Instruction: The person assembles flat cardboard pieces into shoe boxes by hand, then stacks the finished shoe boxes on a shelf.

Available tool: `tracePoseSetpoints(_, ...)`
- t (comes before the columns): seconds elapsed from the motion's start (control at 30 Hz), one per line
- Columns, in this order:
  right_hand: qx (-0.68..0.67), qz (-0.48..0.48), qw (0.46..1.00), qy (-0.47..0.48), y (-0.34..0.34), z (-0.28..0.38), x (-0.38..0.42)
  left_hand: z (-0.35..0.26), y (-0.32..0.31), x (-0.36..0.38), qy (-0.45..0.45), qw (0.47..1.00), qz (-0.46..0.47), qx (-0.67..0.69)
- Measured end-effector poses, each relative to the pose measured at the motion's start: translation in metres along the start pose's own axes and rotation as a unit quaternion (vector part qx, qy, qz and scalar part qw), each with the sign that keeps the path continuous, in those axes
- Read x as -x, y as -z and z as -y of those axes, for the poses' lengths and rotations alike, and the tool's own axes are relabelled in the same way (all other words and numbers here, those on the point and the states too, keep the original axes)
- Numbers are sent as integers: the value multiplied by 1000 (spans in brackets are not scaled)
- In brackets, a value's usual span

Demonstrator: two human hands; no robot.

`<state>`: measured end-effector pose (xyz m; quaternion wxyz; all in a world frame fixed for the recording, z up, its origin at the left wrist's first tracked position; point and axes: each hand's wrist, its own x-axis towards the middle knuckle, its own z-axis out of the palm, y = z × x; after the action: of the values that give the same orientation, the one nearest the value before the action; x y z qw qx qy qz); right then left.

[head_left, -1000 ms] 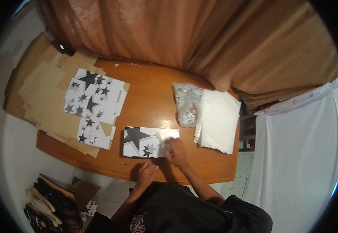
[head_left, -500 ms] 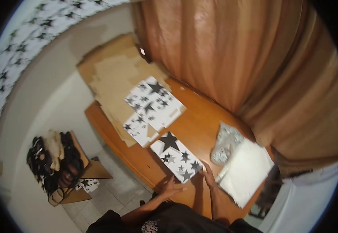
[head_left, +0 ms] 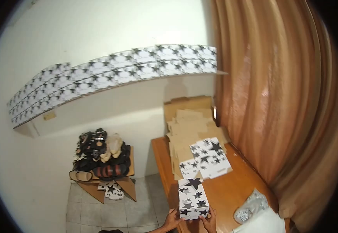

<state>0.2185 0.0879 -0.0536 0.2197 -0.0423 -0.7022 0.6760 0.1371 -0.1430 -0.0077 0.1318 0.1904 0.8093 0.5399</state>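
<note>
A closed white box printed with black and grey stars (head_left: 192,196) is between my hands at the near end of the wooden table. My left hand (head_left: 171,220) grips its lower left corner, the thumb on the near face. On the opposite corner, my right hand (head_left: 209,221) holds it the same way. Just beyond the box lie flat star-printed cardboard blanks (head_left: 211,159), resting on a pile of plain brown flattened cardboard (head_left: 190,126).
A clear plastic bag with silvery contents (head_left: 250,207) and white sheets (head_left: 264,222) lie on the table's right side (head_left: 231,194). Several pairs of sandals (head_left: 103,157) sit on a box at left. A wall shelf carries rows of star-printed boxes (head_left: 118,68). A brown curtain (head_left: 262,85) hangs at right.
My view has swung up and left, bringing the wall shelf fully into sight. My left hand, earlier spread beside the box, now grips its near corner, and the box's near face shows.
</note>
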Motion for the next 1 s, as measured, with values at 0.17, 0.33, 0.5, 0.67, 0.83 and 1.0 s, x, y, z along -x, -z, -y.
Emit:
tracePoseSetpoints(0.17,114,0,990,78,-56,85,-46,-38,61,3,-47,991,-106,61)
tracePoseSetpoints(0.33,21,31,992,120,-133,158,-97,-113,146,11,-80,966,-214,120)
tracePoseSetpoints(0.5,-37,67,973,218,-231,223,-144,-130,242,13,-171,917,-303,196)
tracePoseSetpoints(0.67,-49,90,957,272,-338,280,-170,-161,360,33,-217,901,-352,133)
tracePoseSetpoints(0.83,-85,99,929,346,-454,334,-191,-179,475,44,-300,869,-367,142)
tracePoseSetpoints(1.0,-102,91,919,370,-544,401,-223,-199,585,32,-355,849,-385,72)
